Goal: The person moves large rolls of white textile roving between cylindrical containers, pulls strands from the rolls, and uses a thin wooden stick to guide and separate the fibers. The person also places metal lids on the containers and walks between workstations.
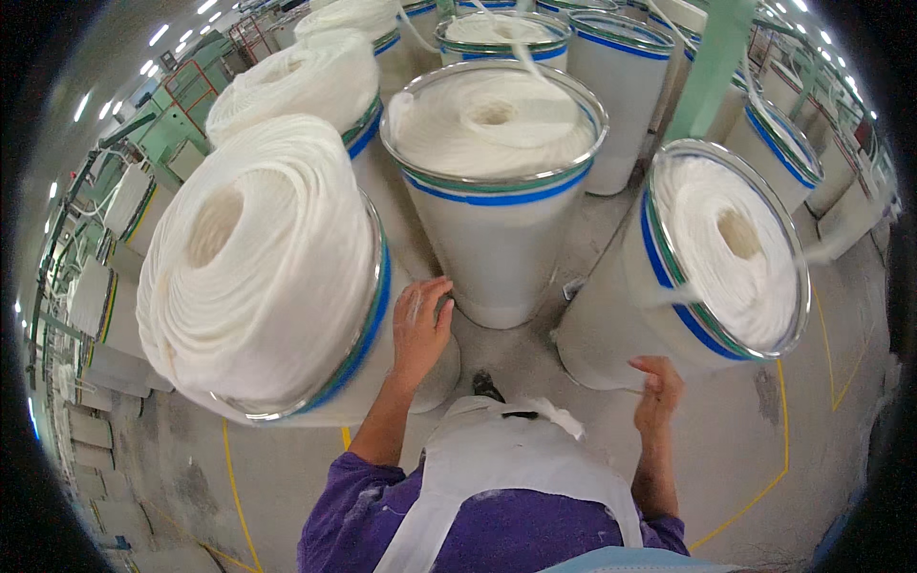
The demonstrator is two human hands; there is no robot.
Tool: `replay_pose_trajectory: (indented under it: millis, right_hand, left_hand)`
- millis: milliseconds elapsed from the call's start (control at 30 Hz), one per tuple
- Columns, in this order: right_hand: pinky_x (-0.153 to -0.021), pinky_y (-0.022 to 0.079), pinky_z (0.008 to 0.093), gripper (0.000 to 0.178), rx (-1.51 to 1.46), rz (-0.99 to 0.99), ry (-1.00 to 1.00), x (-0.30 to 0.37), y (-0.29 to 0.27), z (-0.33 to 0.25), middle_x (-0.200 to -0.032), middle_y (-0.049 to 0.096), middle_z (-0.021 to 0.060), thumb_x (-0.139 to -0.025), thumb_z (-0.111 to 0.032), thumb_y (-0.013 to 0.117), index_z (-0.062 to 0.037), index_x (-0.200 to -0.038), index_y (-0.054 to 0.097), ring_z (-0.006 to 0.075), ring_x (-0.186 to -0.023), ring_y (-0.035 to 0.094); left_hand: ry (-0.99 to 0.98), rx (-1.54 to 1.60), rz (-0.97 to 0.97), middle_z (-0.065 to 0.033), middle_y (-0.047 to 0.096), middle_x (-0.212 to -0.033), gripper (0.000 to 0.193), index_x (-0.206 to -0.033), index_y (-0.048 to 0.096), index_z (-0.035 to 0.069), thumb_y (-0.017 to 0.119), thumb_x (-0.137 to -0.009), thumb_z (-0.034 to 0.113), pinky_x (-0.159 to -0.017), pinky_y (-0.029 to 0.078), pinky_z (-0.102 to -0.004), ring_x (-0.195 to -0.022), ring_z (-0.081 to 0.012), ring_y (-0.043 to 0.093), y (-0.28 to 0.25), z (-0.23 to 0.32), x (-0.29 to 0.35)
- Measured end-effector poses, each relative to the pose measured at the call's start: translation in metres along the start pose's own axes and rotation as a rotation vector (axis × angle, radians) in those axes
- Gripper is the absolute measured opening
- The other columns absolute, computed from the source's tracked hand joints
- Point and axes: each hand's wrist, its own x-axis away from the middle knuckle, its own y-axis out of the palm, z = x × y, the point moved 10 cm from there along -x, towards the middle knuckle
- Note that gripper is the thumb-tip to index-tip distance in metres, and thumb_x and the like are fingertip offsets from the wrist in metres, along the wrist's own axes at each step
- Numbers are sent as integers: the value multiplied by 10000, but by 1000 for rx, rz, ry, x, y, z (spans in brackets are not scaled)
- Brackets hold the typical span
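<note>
My left hand (420, 325) is held against or just beside the lower side of the left sliver can, fingers stretched out and holding nothing. Thick coils of white sliver (263, 258) bulge high over that can's metal rim, above its blue band (361, 329). My right hand (657, 392) is by the wall of the right can (611, 315), its fingers loosely bent and nothing visible in them; whether it touches the can I cannot tell. White sliver (731, 244) fills that can to about its rim. Straight ahead stands a third can (497, 234), with coiled sliver (492, 119) around a central hole.
More sliver cans (616, 86) crowd the far side, some with strands rising from them. A green post (712, 76) stands behind the right can. Machines and further cans (91, 301) line the left. Yellow lines (786, 420) mark the grey floor (726, 449).
</note>
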Motion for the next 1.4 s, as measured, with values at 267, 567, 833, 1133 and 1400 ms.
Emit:
replay_pose_trajectory:
  millis: [267,567,833,1133,1400]
  right_hand:
    - [-911,407,406,201,104,-268,-101,-203,225,-31,-1014,620,119,-924,-189,510,-63,-1036,620,315,-965,557]
    - [-686,479,400,212,388,-361,-298,-266,365,16,-752,654,41,-884,-335,573,-143,-882,662,241,-709,619]
    - [-657,469,394,174,278,-204,-302,-326,280,125,-684,651,74,-845,-252,589,-122,-827,704,273,-643,602]
    - [-923,426,426,305,189,304,-32,-349,175,219,-668,597,79,-953,-168,454,-58,-699,581,280,-690,551]
    - [-950,332,389,358,325,217,-102,-335,220,192,-616,586,-17,-969,-251,454,-89,-714,646,156,-707,546]
  left_hand:
    - [242,-181,-34,-86,607,-1156,207,-1035,637,74,635,-832,114,-941,424,-449,-1090,-281,552,13,-41,-58]
    - [181,-117,-129,-104,641,-1072,190,-1006,654,53,633,-822,97,-841,484,-418,-975,-290,598,40,-60,-60]
    - [-172,189,164,-141,631,-1071,258,-1113,601,15,612,-879,125,-852,460,-420,-986,-319,585,72,-122,-157]
    - [-356,-289,-26,-222,359,-1411,712,-1293,477,-5,621,-822,509,-1055,273,-537,-1325,-372,309,147,-155,-337]
    - [-299,-756,-450,-242,408,-1386,510,-1148,655,99,568,-841,497,-1085,224,-563,-1349,-346,312,199,-150,-381]
